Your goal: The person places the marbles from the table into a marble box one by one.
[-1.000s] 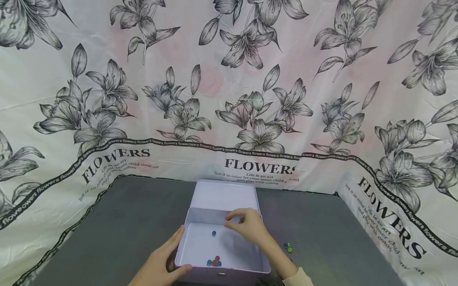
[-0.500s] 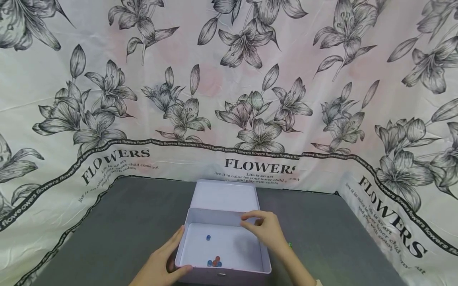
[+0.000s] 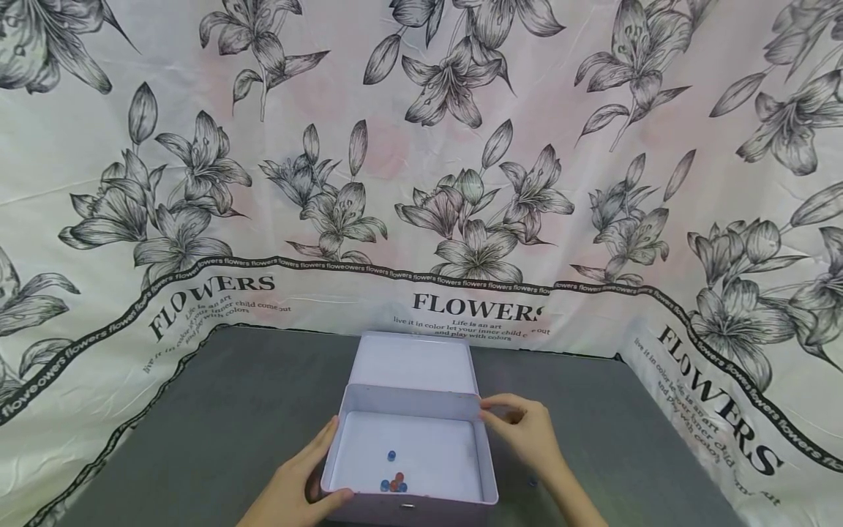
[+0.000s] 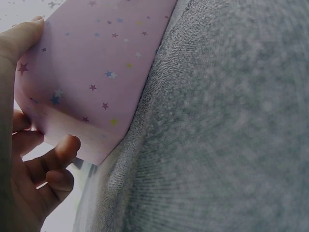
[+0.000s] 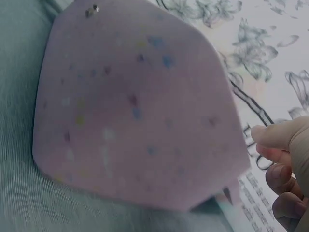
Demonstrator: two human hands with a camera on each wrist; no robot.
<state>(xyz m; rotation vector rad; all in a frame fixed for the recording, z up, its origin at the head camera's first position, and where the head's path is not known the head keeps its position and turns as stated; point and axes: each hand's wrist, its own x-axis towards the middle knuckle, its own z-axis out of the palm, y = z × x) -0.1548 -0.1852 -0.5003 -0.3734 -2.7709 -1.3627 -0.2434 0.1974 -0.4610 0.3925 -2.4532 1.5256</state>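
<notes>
A shallow hinged box, pale inside, stands with its lid raised at the back. Its outer walls are pink with small stars, as the left wrist view shows. My left hand grips the box's left side, thumb over the front rim and fingers along the outer wall. On the box floor one blue marble sits behind a cluster of red marbles and blue marbles. My right hand is by the back right rim, fingers loosely bent, with nothing visible between thumb and forefinger.
A blue marble lies on the grey cloth right of the box, partly beside my right forearm. A metal clasp is on the box front. Flower-printed curtain hangs behind the table.
My right hand has moved right from over the box to its right rim. The lone blue marble has shifted left, then rolled towards the front cluster. The left hand keeps its place.
</notes>
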